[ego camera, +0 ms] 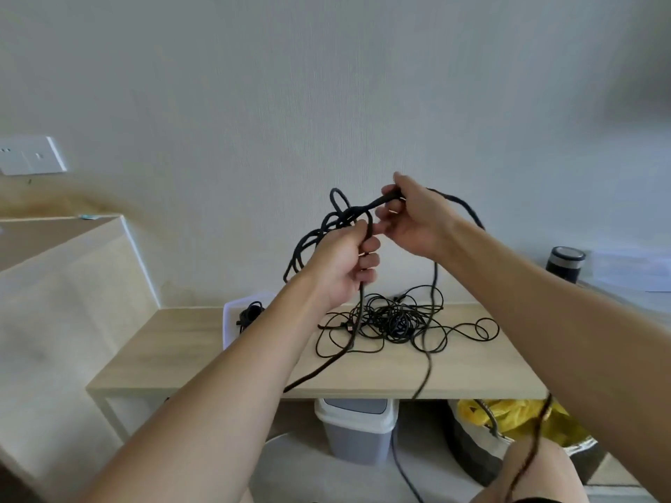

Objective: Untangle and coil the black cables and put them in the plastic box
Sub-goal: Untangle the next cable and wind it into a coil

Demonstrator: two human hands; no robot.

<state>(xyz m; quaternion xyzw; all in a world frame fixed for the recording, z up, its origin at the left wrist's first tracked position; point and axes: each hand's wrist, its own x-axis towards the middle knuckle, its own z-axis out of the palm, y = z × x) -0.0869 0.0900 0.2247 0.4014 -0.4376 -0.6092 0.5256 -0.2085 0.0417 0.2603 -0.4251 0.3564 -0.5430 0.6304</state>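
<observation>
Bin (pixel 357 430) and yellow bag (pixel 508 415) under the counter (pixel 181 357). Left hand (pixel 345 263) with fingers (pixel 368 261) curled round a thick black cable (pixel 374 204); right hand (pixel 414 219) pinching the same cable just beside. Behind, thin black cables (pixel 392 317) in a messy pile on the counter. Plastic box (pixel 228 321) at its left end, small coiled cable (pixel 248 314) inside.

No text, label, brand or number can be read. The white wall plate (pixel 32 156) and the dark cylindrical container with a silver band (pixel 564 265) are too blurred to show markings.
</observation>
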